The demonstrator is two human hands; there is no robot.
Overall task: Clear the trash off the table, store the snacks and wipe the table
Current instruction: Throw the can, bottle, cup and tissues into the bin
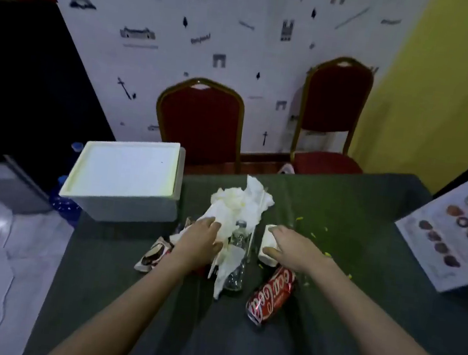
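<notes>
2 hands: left hand (200,238) grips crumpled tissue (238,204); right hand (292,248) seemingly clasps white cup (267,245).

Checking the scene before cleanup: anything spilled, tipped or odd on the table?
Yes. The red cola can lies tipped on its side by the right hand. A clear plastic bottle lies flat under crumpled white tissue by the left hand. Yellow-green crumbs are scattered over the green tablecloth.

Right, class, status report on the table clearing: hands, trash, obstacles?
Left hand on tissue pile; right hand gripping paper cup. Can and bottle lying down. Nothing in the way.
</notes>
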